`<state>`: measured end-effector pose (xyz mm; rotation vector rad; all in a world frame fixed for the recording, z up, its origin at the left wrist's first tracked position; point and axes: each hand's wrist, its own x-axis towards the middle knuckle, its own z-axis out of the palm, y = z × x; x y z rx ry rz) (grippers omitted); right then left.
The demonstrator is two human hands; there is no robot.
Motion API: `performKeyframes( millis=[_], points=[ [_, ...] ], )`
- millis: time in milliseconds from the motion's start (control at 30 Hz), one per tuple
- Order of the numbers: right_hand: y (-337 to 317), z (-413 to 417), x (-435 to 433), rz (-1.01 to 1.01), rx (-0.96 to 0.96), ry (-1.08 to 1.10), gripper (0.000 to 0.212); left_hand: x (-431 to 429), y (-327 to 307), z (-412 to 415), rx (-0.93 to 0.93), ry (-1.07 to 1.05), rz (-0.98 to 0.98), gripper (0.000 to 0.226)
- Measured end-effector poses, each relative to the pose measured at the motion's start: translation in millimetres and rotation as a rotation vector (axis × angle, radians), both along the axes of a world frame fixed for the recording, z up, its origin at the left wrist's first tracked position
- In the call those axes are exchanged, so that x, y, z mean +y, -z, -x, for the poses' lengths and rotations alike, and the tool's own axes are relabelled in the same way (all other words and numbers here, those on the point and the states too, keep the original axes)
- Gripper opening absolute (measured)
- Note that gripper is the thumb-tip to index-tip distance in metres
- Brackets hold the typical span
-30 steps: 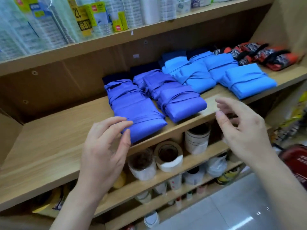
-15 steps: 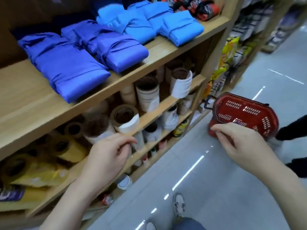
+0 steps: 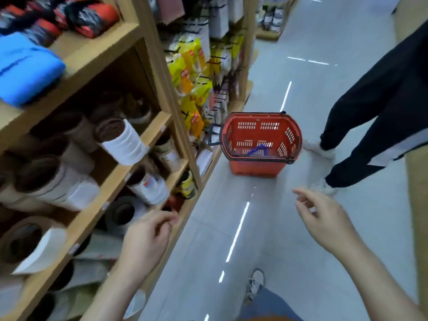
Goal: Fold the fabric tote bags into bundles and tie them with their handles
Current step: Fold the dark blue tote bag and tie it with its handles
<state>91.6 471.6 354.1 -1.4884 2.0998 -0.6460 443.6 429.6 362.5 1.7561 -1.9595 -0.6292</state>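
Tote bundle (image 3: 25, 70) in bright blue lies on the wooden shelf (image 3: 99, 52) at the upper left edge of the frame, and red-and-black patterned bundles (image 3: 90, 17) lie on the same board toward the top — all blurred, so their ties cannot be made out. Its lower boards hold rolls of tape (image 3: 120, 140) on their sides, and yellow packets (image 3: 190, 72) hang further along, upper centre. A red basket (image 3: 257, 135) stands on the pale floor (image 3: 278, 251) near the middle of the frame, close to the foot of the shelving; a blue strap (image 3: 257, 149) shows inside it. Both hands hang in the air over the floor in the lower half, well apart from the bundles and the basket. The left hand (image 3: 148, 237), lower centre-left, holds nothing — its fingers (image 3: 166, 218) are loosely curled, thumb and forefinger tips close together. The right hand (image 3: 324, 218), lower right, holds nothing either; its fingers (image 3: 303, 198) are relaxed and slightly spread. Another person's legs (image 3: 382, 107) in black trousers stand at the right edge, and the wearer's own shoe (image 3: 256, 281) shows at the bottom centre.
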Motion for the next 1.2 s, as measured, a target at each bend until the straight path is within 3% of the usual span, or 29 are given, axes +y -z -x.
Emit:
performKeyframes(
  millis=[267, 567, 867, 1200],
  points=[
    [31.1, 86.4, -72.6, -0.052, -0.091, 0.101, 0.027, -101.4, 47.8, 106.5, -0.007, 0.064, -0.164, 0.026],
    [102.5, 137.2, -233.8, -0.170, -0.138, 0.175, 0.025, -290.3, 137.3, 177.7, -0.062, 0.125, -0.353, 0.024],
    [254.7, 194.0, -407.0, -0.464, -0.025, 0.125, 0.037, -481.2, 297.4, 260.9, -0.101, 0.123, -0.638, 0.027],
    [474.5, 266.0, -500.2, -0.772, -0.034, 0.069, 0.056, -565.6, 540.8, 350.7, -0.150, 0.169, -0.892, 0.043]
  ],
)
